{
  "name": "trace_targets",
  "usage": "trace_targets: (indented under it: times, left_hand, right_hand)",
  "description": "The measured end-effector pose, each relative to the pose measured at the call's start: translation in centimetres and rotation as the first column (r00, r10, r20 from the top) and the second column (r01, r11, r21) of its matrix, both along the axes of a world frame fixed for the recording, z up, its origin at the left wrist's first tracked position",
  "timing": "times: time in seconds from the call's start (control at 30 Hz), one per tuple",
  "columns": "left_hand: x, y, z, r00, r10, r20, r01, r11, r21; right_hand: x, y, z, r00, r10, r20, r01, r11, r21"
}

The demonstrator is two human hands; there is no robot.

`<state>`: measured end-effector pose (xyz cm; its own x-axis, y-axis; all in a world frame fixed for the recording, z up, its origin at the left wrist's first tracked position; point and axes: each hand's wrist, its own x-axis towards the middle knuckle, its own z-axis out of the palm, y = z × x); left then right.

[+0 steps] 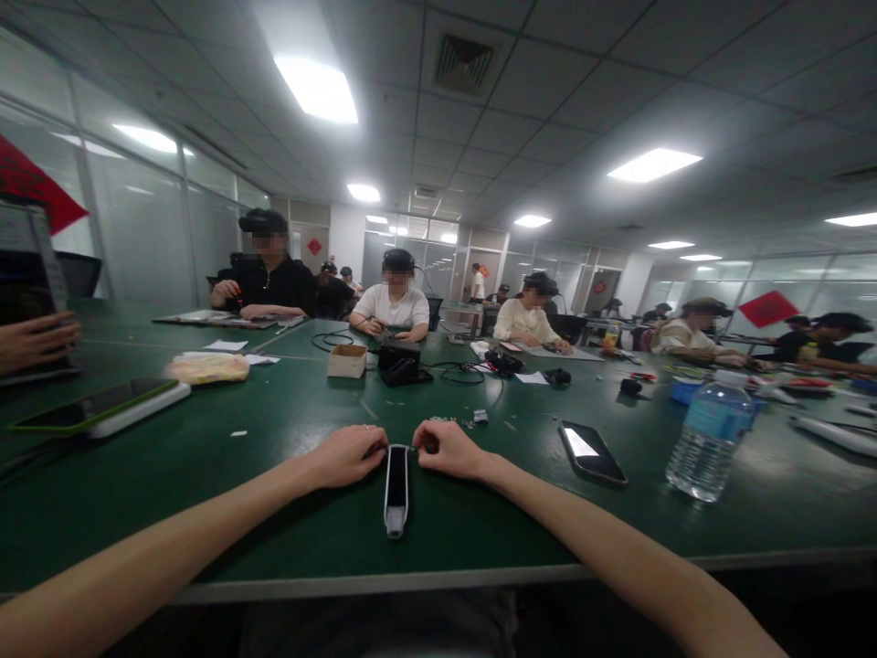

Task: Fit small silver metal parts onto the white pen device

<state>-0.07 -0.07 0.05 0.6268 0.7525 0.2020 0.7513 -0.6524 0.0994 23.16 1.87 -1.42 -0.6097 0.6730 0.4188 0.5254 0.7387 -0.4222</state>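
Note:
A slim black handheld device with a silver rim and end lies lengthwise on the green table, pointing away from me. My left hand grips its upper end from the left, and my right hand pinches the same end from the right. Just past my right fingers are several tiny metal parts. Whatever my fingertips cover on the device is hidden.
A black smartphone lies to the right, beside a plastic water bottle. A cardboard box, black cables and a plastic bag lie farther off. Several seated people work around the table. Another person's hand shows at far left.

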Motion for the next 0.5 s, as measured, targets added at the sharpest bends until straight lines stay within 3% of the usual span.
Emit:
trace_targets:
  times: [0.5]
  left_hand:
    - [-0.05,0.08,-0.01,1.000,0.003,-0.004,-0.003,1.000,-0.011]
  right_hand:
    - [0.29,0.08,-0.29,0.998,0.064,-0.018,-0.062,0.994,0.090]
